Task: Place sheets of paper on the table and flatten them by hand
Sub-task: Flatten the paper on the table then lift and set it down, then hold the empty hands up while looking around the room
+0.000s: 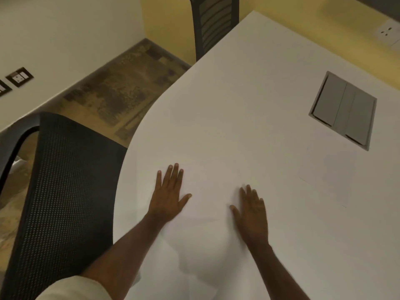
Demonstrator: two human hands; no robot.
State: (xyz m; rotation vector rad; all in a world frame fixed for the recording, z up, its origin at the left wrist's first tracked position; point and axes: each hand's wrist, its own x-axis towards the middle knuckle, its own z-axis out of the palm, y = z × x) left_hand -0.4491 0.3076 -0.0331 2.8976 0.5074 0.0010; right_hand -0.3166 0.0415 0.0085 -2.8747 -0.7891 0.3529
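Fingers (173, 172) flat: two hands, two sheets.

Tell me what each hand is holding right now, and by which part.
Nothing is gripped. The left hand and right hand lie palm down, fingers spread, flat on a white sheet on the table, pressing rather than holding it.

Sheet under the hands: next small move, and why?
Probably slide both palms outward. The left hand and right hand lie flat, fingers spread, on the sheet near its middle, so its outer parts look unpressed. Its edges barely show against the white table.
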